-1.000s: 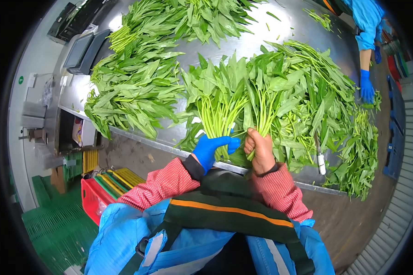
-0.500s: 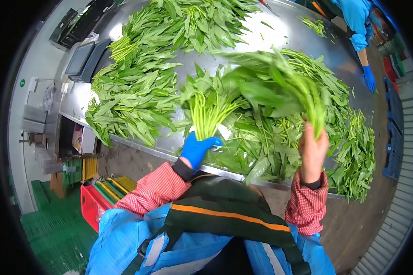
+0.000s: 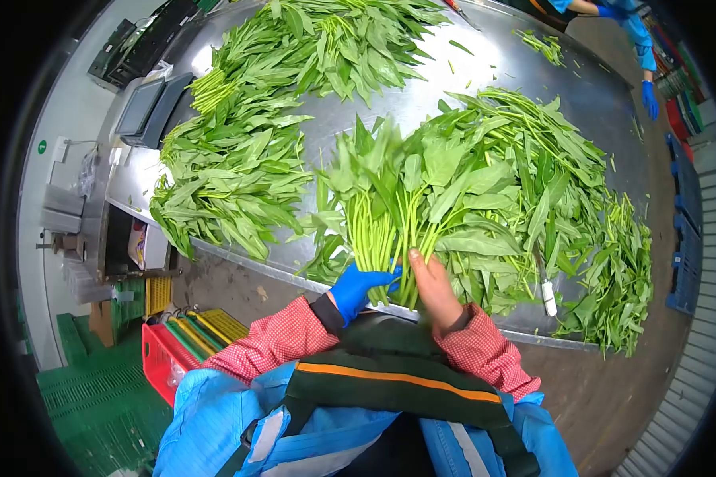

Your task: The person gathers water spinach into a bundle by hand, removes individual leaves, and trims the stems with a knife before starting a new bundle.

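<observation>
My left hand (image 3: 361, 288), in a blue glove, is wrapped round the lower stems of an upright bunch of water spinach (image 3: 370, 230) at the table's near edge. Right beside it, my bare right hand (image 3: 433, 286) is closed on more water spinach stems (image 3: 412, 230), thumb on top, pressed against that bunch. Leaves fan out above both hands. To the right spreads a loose heap of water spinach (image 3: 533, 167). A knife with a white handle (image 3: 549, 298) lies by that heap, its blade partly under leaves.
Sorted greens (image 3: 243, 159) cover the left of the metal table (image 3: 326, 119). A scale (image 3: 151, 111) stands at the left edge. A red crate (image 3: 159, 362) sits on the floor at lower left. A co-worker's gloved hand (image 3: 650, 99) shows at upper right.
My right hand has brought its stems left and down beside the bunch in my left hand. The white-handled knife now shows. The co-worker's arm has shifted up.
</observation>
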### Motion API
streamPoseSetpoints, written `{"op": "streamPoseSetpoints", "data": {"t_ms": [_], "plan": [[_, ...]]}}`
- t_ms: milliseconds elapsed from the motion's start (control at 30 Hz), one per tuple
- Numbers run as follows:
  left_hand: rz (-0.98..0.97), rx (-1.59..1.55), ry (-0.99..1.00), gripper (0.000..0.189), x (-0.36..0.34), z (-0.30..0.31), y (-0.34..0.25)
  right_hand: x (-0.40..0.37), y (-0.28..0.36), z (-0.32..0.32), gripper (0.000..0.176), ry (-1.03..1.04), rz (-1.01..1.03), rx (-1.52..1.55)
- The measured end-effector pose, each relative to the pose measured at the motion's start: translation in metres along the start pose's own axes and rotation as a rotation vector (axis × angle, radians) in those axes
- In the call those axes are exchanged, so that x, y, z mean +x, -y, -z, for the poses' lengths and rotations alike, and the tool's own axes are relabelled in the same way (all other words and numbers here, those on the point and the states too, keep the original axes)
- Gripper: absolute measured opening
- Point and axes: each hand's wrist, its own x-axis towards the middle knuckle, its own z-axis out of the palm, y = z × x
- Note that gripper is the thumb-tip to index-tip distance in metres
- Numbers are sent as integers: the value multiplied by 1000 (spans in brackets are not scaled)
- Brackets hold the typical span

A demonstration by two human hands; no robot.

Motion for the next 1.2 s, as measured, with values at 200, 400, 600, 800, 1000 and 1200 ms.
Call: {"op": "streamPoseSetpoints", "data": {"t_ms": [200,400,600,800,1000,1200], "plan": [[-83,60,70,51,-2,-21,3,-1,11,1,50,-14,163,-545],[-80,201,106,49,1,-26,-2,6,24,17,56,329,-198,-86],[-218,276,109,39,-6,-29,-31,8,29,30,42,523,-169,-62],[-309,269,-113,33,-1,-34,-43,2,58,27,29,100,586,-804],[-376,324,-146,25,10,-42,-38,-31,82,44,27,496,744,-867],[-546,423,-117,23,-44,-60,-122,-22,100,69,35,707,587,-775]]}}
